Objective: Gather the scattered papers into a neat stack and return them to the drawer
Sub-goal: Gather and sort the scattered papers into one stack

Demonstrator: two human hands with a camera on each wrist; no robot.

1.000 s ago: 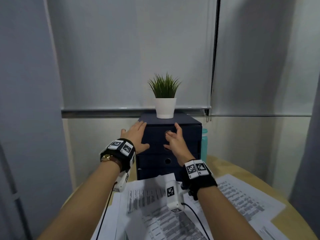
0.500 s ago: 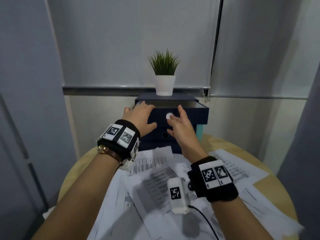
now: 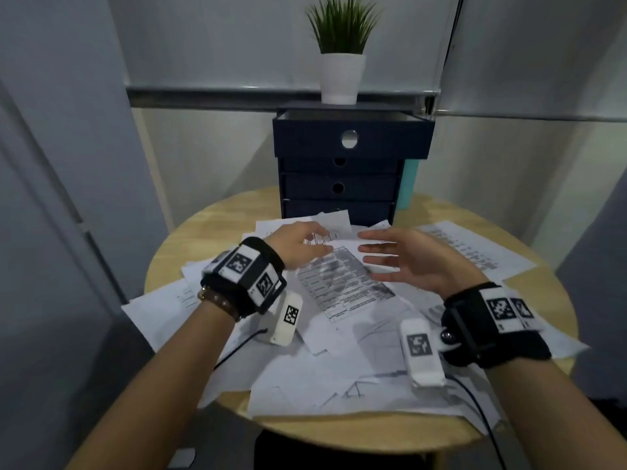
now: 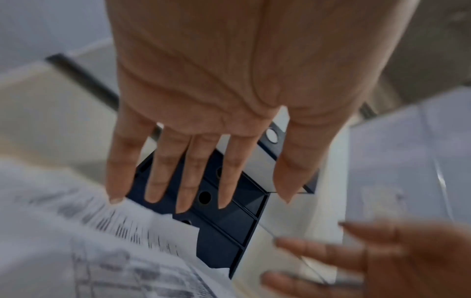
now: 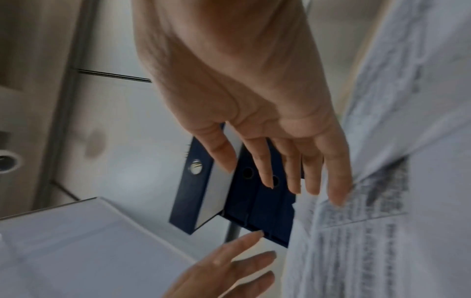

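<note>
Printed white papers (image 3: 342,290) lie scattered and overlapping across the round wooden table (image 3: 210,218). At its back stands a dark blue drawer unit (image 3: 339,188); its top drawer (image 3: 353,139) is pulled out. My left hand (image 3: 305,245) and right hand (image 3: 390,256) hover just above the paper pile, palms facing each other, fingers straight and holding nothing. The left wrist view shows my left hand's fingers (image 4: 193,181) spread over the papers (image 4: 76,242) with the drawer unit (image 4: 229,211) beyond. The right wrist view shows my right hand's fingers (image 5: 293,171) spread beside the papers (image 5: 382,221).
A potted green plant (image 3: 342,52) in a white pot sits on top of the drawer unit. A teal object (image 3: 407,184) stands behind the unit's right side. Some sheets overhang the table's front and left edges. Walls and blinds close in behind.
Both hands have left the top drawer, which now stands pulled out, and have come down toward me over the papers. My head has tilted down.
</note>
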